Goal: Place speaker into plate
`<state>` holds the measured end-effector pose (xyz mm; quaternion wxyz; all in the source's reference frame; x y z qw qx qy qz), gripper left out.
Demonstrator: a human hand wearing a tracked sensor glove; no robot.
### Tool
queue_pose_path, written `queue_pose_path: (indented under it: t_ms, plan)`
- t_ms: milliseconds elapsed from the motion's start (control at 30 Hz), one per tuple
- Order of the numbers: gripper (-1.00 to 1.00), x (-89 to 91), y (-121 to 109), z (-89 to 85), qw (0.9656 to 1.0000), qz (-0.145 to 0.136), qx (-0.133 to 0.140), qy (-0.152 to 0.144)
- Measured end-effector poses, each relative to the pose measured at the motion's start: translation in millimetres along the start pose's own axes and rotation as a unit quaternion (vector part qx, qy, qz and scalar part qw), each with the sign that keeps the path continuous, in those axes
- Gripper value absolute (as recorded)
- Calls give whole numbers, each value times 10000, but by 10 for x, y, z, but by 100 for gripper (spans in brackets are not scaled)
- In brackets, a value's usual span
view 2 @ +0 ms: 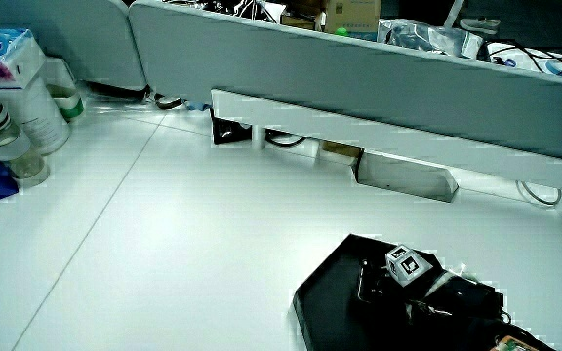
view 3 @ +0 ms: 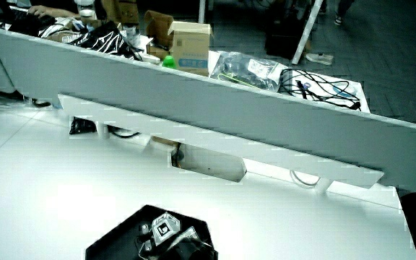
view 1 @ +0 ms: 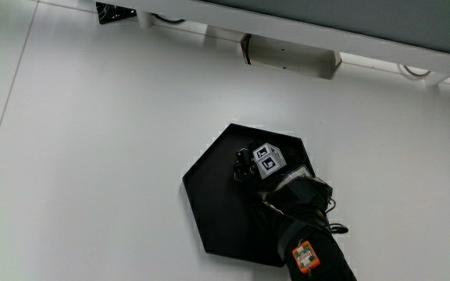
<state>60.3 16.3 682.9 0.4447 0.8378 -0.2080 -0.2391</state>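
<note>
**Ana:** Placement, by the look of it. The hand in the black glove (view 1: 287, 187), with the small patterned cube (view 1: 268, 161) on its back, sits over the flat black hexagonal plate (view 1: 209, 187) on the white table (view 1: 92, 156), and its forearm comes in from the person's side.

**Ben:** And the speaker?

**Ana:** I cannot pick it out for certain. A small dark lump (view 1: 244, 161) shows just beside the cube, over the plate's floor, and that may be it, but black on black hides the outline. In both side views the hand (view 2: 427, 288) and the plate (view 2: 330, 283) merge the same way.

**Ben:** Is the grip closed on it?

**Ana:** I cannot tell. The fingers are tucked under the back of the hand in all three views (view 3: 172, 238), so open or closed is a guess I won't make.

**Ben:** What does the next move call for, then?

**Ana:** If the speaker is in the hand, I'd judge it needs lowering until it rests flat on the plate's floor (view 3: 121, 235), well inside the raised rim, then a clean release and a straight lift away so nothing drags.
</note>
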Motion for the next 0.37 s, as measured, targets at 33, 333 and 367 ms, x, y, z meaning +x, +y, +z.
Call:
queue_pose_path:
  t_ms: [33, 333, 367]
  plan:
    - [0, 1, 5, -22, 10000, 52, -39, 44]
    - [-100, 108, -218, -128, 9957, -99, 741, 553]
    - [-100, 151, -279, -146, 9932, -226, 930, 657]
